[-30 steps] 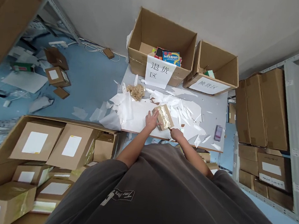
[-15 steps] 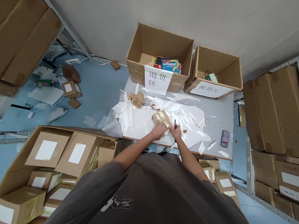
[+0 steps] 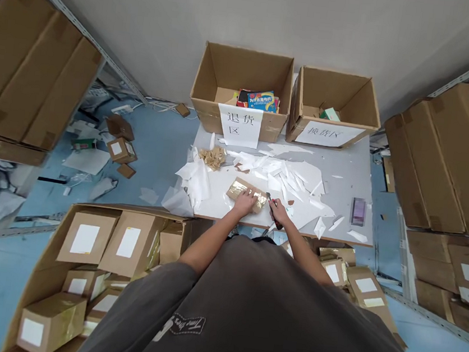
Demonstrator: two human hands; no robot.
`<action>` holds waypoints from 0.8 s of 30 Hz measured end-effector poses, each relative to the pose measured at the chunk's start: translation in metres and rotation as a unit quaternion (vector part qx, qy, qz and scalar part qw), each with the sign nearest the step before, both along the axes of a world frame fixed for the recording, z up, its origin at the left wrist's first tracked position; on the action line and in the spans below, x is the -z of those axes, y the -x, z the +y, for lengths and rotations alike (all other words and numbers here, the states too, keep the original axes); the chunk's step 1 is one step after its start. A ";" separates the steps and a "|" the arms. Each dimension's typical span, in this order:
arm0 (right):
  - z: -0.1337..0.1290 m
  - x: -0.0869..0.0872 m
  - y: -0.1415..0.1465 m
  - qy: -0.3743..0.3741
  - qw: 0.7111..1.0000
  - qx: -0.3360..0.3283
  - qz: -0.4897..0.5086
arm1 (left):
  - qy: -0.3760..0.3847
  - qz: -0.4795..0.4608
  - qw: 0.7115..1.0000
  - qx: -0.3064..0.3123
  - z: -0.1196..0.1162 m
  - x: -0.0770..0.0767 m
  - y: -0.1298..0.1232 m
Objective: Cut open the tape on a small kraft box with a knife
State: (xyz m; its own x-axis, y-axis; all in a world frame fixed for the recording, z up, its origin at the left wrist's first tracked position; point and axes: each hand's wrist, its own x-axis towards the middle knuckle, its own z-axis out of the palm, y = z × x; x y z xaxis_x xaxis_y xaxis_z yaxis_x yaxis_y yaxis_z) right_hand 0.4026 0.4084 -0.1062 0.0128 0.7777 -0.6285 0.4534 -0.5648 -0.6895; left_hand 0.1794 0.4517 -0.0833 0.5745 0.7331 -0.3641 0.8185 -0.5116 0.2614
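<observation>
Shelving point(image 3: 30, 68) at the far left carries big brown cartons, and below it a large open carton point(image 3: 94, 250) on the floor holds small labelled boxes. Paper scraps point(image 3: 194, 177) hang over the left edge of the table point(image 3: 344, 177), with a small heap of tan shreds point(image 3: 213, 156) just behind them. Next comes the left hand point(image 3: 245, 202), pressed flat with fingers spread on the near part of a small taped parcel point(image 3: 246, 192), which lies flat on the table near its front edge. Just right of the parcel, the right hand point(image 3: 279, 212) is closed around a dark-handled cutter point(image 3: 273, 210), whose tip points at the parcel's right end; whether the blade touches it cannot be told. White paper offcuts point(image 3: 297, 177) are scattered beyond both hands. At the back of the table stand two open cardboard boxes, each with a paper sign: the left box point(image 3: 242, 86) holds colourful books, the right box point(image 3: 335, 105) a small green item. A blurred small object point(image 3: 358, 210) lies near the table's right edge, and stacked cartons point(image 3: 443, 166) fill the right side.
</observation>
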 end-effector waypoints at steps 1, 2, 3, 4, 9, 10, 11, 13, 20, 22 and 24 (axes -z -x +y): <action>-0.009 -0.002 -0.005 0.004 1.000 -0.011 0.015 | 0.004 0.000 1.000 -0.012 -0.002 -0.001 -0.004; -0.017 -0.005 -0.009 0.006 0.999 -0.024 0.023 | 0.010 0.003 1.000 -0.021 -0.003 -0.001 -0.008; -0.024 -0.007 -0.013 0.009 0.999 -0.036 0.027 | 0.012 0.003 1.000 -0.029 -0.005 -0.001 -0.012; -0.028 -0.008 -0.015 0.013 0.998 -0.046 0.027 | 0.016 0.004 0.999 -0.030 -0.006 0.000 -0.015; -0.025 -0.012 -0.017 0.026 0.997 -0.069 0.000 | 0.036 0.011 0.999 -0.032 -0.006 0.003 -0.019; -0.022 -0.012 -0.016 0.018 0.997 -0.076 -0.009 | 0.039 0.011 0.999 -0.035 -0.005 0.003 -0.019; -0.019 -0.013 -0.016 0.009 0.996 -0.085 -0.020 | 0.041 0.011 0.998 -0.037 -0.005 0.003 -0.019; -0.014 -0.013 -0.018 -0.010 0.993 -0.106 -0.044 | 0.040 0.012 0.998 -0.039 -0.004 0.004 -0.019; -0.009 -0.018 -0.025 0.016 0.993 -0.117 -0.018 | 0.047 0.024 0.998 -0.044 -0.002 0.006 -0.023; -0.011 -0.019 -0.022 0.052 0.993 -0.104 0.025 | 0.047 0.030 0.998 -0.042 -0.003 0.006 -0.024; -0.013 -0.020 -0.020 0.081 0.991 -0.090 0.057 | 0.046 0.036 0.997 -0.041 -0.003 0.004 -0.024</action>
State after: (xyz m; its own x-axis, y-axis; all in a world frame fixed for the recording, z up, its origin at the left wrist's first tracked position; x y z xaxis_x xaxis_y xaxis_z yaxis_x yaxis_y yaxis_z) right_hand 0.4226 0.3954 -0.0863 -0.1958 0.6502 -0.7341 0.4811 -0.5886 -0.6496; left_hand 0.2032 0.4492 -0.0877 0.4848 0.7375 -0.4702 0.8744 -0.4195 0.2437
